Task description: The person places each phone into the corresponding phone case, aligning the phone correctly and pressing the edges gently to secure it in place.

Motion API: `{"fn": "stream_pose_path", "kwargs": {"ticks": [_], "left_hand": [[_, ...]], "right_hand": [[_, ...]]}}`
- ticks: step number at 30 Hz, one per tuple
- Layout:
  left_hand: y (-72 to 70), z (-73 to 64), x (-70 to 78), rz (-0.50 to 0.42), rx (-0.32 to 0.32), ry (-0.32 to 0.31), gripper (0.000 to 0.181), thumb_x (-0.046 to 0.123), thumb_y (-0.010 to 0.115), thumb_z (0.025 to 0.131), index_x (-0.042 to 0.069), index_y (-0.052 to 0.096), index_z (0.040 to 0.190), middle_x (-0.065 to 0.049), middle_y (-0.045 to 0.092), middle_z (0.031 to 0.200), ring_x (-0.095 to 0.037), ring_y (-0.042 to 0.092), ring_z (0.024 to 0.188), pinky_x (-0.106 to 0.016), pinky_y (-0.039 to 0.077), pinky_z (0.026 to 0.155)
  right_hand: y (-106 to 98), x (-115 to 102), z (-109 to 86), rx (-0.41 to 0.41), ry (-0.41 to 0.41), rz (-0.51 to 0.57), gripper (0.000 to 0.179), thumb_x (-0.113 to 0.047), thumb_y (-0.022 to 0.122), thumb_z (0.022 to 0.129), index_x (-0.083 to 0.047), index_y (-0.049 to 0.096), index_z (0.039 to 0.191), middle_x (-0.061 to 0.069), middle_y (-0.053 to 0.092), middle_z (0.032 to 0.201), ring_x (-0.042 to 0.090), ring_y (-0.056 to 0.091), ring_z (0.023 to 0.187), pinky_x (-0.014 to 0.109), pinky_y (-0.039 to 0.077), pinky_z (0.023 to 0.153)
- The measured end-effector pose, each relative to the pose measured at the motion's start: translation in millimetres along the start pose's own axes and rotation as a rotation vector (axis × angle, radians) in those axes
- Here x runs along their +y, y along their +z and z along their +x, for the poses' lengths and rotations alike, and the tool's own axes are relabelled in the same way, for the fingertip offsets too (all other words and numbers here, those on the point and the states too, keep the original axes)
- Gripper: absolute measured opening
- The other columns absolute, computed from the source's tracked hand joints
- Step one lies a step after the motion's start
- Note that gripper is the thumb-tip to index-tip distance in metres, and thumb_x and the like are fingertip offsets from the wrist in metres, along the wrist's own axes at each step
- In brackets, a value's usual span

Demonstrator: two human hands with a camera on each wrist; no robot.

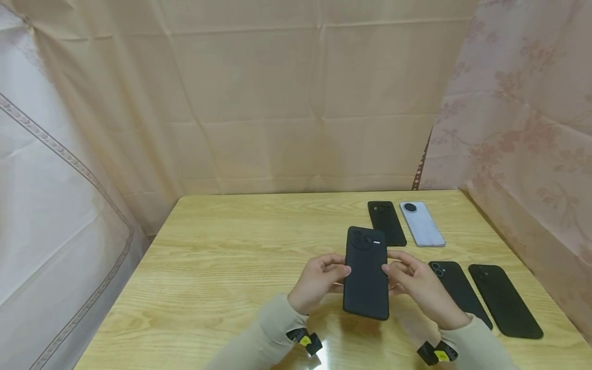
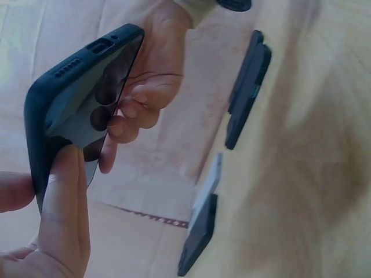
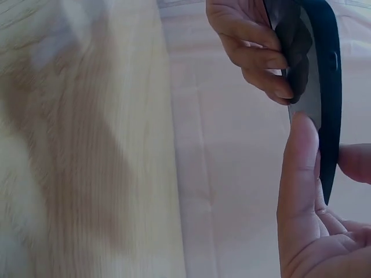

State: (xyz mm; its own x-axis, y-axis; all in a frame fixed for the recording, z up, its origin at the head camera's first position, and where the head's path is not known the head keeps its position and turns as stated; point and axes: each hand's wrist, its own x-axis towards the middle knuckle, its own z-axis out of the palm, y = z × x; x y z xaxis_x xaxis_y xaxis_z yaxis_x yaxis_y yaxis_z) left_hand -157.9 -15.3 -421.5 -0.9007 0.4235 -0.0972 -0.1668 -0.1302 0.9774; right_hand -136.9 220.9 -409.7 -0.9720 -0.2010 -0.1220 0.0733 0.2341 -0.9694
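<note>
A smartphone in a black case [image 1: 366, 282] is held up over the table between both hands, its camera side towards the head camera. My left hand [image 1: 318, 283] pinches its left long edge, thumb on the back and fingers behind. On the opposite edge my right hand [image 1: 418, 285] pinches it in the same way. From the left wrist, the case's end [image 2: 69, 72] shows a port slot and speaker holes, and the glossy screen faces down with hands reflected in it. In the right wrist view, the right hand's fingertips [image 3: 302, 130] press on the screen side.
Behind the held phone lie a black phone [image 1: 390, 226] and a pale blue one [image 1: 423, 226] with a round camera. Two dark phones, one with two lenses [image 1: 455, 285] and another [image 1: 506, 303], lie right of the right hand. Curtains [image 1: 277, 103] surround the wooden table [image 1: 208, 267].
</note>
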Motion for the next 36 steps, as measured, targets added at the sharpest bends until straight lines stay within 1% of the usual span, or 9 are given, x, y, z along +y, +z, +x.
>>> {"fn": "stream_pose_path", "kwargs": {"ticks": [6, 8, 13, 16, 20, 23, 25, 29, 36], "left_hand": [[9.2, 7.2, -6.3, 0.063, -0.004, -0.054, 0.020, 0.009, 0.064, 0.093, -0.003, 0.064, 0.110, -0.013, 0.074, 0.096, -0.010, 0.067, 0.075, -0.043, 0.060, 0.080], [11.0, 11.0, -8.9, 0.077, -0.010, -0.062, 0.020, 0.009, 0.064, 0.093, -0.004, 0.065, 0.108, -0.015, 0.074, 0.094, -0.010, 0.067, 0.073, -0.043, 0.060, 0.080], [15.5, 20.3, -15.3, 0.112, -0.012, -0.090, 0.019, 0.008, 0.066, 0.092, -0.006, 0.069, 0.103, -0.008, 0.071, 0.081, -0.009, 0.065, 0.065, -0.033, 0.062, 0.071], [18.4, 25.8, -19.7, 0.164, -0.012, -0.120, 0.016, 0.009, 0.069, 0.090, -0.004, 0.071, 0.098, -0.004, 0.068, 0.074, -0.008, 0.064, 0.060, -0.029, 0.061, 0.066], [23.1, 33.5, -27.2, 0.232, -0.024, -0.156, 0.011, 0.007, 0.070, 0.089, -0.003, 0.072, 0.092, -0.001, 0.066, 0.069, -0.006, 0.063, 0.056, -0.026, 0.060, 0.062], [27.1, 38.0, -32.0, 0.265, -0.032, -0.181, 0.009, 0.005, 0.070, 0.088, -0.004, 0.072, 0.087, -0.003, 0.066, 0.067, -0.005, 0.062, 0.054, -0.024, 0.059, 0.060], [29.5, 40.6, -34.3, 0.288, -0.041, -0.198, 0.009, 0.004, 0.070, 0.088, -0.004, 0.071, 0.084, -0.006, 0.068, 0.067, -0.006, 0.062, 0.053, -0.024, 0.059, 0.059], [33.2, 45.5, -38.2, 0.369, -0.073, -0.222, 0.013, 0.005, 0.071, 0.087, -0.003, 0.071, 0.077, -0.012, 0.071, 0.066, -0.006, 0.061, 0.050, -0.026, 0.059, 0.057], [39.8, 54.7, -44.3, 0.471, -0.132, -0.284, 0.017, 0.006, 0.070, 0.088, 0.000, 0.069, 0.072, -0.013, 0.071, 0.065, -0.006, 0.060, 0.048, -0.023, 0.057, 0.053]], "right_hand": [[-10.3, 8.0, -0.2, 0.005, 0.015, -0.051, 0.062, -0.027, 0.060, 0.099, 0.004, 0.035, 0.147, 0.006, 0.061, 0.090, 0.013, 0.063, 0.074, 0.034, 0.060, 0.067], [-13.7, 11.0, 0.4, 0.004, 0.022, -0.077, 0.063, -0.027, 0.059, 0.099, 0.006, 0.035, 0.147, 0.007, 0.062, 0.090, 0.012, 0.063, 0.074, 0.033, 0.060, 0.067], [-23.7, 18.3, 1.7, 0.005, 0.054, -0.144, 0.062, -0.030, 0.058, 0.099, 0.008, 0.038, 0.145, 0.008, 0.064, 0.092, 0.012, 0.063, 0.075, 0.031, 0.060, 0.067], [-28.6, 22.2, 2.7, 0.006, 0.077, -0.202, 0.060, -0.030, 0.058, 0.099, 0.008, 0.042, 0.142, 0.009, 0.064, 0.091, 0.012, 0.062, 0.073, 0.031, 0.059, 0.065], [-33.7, 27.8, 3.8, -0.001, 0.095, -0.253, 0.058, -0.028, 0.060, 0.098, 0.009, 0.045, 0.140, 0.009, 0.068, 0.090, 0.015, 0.064, 0.071, 0.032, 0.059, 0.062], [-37.2, 32.9, 3.5, -0.001, 0.117, -0.271, 0.056, -0.027, 0.061, 0.098, 0.009, 0.046, 0.138, 0.010, 0.069, 0.092, 0.016, 0.065, 0.072, 0.033, 0.059, 0.061], [-39.3, 36.8, 2.7, -0.006, 0.137, -0.294, 0.054, -0.026, 0.060, 0.098, 0.009, 0.047, 0.138, 0.010, 0.068, 0.094, 0.016, 0.064, 0.072, 0.033, 0.058, 0.061], [-42.9, 44.4, 2.0, -0.023, 0.170, -0.337, 0.050, -0.021, 0.059, 0.098, 0.010, 0.049, 0.136, 0.010, 0.065, 0.095, 0.017, 0.063, 0.072, 0.032, 0.058, 0.059], [-47.4, 53.3, 2.6, -0.048, 0.191, -0.359, 0.050, -0.018, 0.060, 0.097, 0.014, 0.048, 0.133, 0.011, 0.064, 0.094, 0.018, 0.064, 0.071, 0.032, 0.058, 0.058]]}}
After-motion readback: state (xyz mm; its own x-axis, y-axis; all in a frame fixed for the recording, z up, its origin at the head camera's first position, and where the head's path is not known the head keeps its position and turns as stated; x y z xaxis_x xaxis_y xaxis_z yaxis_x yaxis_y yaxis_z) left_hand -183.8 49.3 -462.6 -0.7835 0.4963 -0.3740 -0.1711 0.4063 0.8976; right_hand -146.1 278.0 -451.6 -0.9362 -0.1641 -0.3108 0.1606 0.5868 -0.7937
